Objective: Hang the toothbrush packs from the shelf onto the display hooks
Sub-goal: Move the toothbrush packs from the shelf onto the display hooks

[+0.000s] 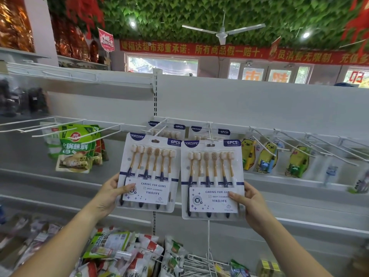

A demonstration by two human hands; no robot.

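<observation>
Left hand (108, 193) holding toothbrush pack (148, 172), right hand (252, 206) another

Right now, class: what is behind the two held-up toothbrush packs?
Two matching packs hang on the hooks behind; only their top edges show. The held packs cover the rest.

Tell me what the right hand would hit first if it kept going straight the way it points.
Probably the white display hook just above the toothbrush pack that the right hand holds; that pack leads, with a hung pack behind it. Depth is unclear.
</observation>
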